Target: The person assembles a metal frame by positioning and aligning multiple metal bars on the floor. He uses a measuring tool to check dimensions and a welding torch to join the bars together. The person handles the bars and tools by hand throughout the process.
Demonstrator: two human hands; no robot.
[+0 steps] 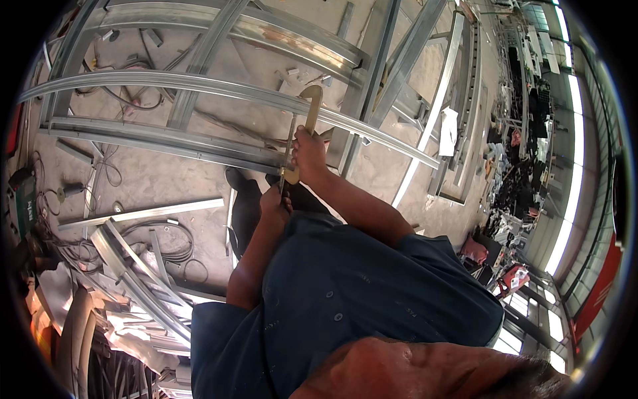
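Observation:
A brass-coloured C-clamp is in both my hands, at the near beam of a grey steel frame. My right hand is closed around the clamp's curved body. Lower down, my left hand is closed at the screw end, close to my waist; its fingers are partly hidden. The clamp's far jaw reaches up to a long, thin metal channel lying across the frame. Whether the jaw touches that channel, I cannot tell.
Loose cables and metal offcuts lie on the floor at left, by a green machine. A light metal bar lies nearby. More steel beams stand ahead to the right. Cluttered materials line the right side.

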